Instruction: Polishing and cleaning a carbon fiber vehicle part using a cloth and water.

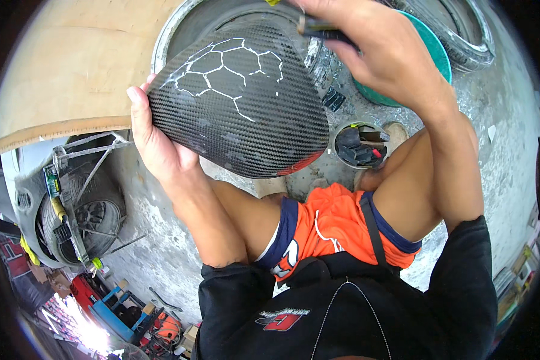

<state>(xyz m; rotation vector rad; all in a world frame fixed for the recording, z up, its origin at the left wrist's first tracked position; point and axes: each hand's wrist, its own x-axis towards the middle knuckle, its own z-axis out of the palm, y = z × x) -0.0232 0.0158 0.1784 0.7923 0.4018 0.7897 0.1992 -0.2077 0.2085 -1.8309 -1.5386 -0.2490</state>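
My left hand (pixel 156 135) grips the left edge of a curved, glossy carbon-fibre shell (pixel 240 132), thumb on its upper face and the other fingers mostly hidden beneath. White lines in a honeycomb pattern run over the shell's upper part, and a red patch shows at its lower right edge. Beyond the shell's upper right, my right hand (pixel 372 42) is closed round a slim dark tool (pixel 327 30) with a brownish end; its exact kind is unclear. A small yellow piece (pixel 272 2) shows at the top edge, near those fingers.
Below the right hand stand a green basin (pixel 444 57) and a small round container (pixel 339 157) of dark pieces. Tyres (pixel 475 57) lie at the far right. A wooden panel (pixel 84 66) is at left, above a metal stand (pixel 72 198). Bright sparks or glare (pixel 84 324) appear lower left.
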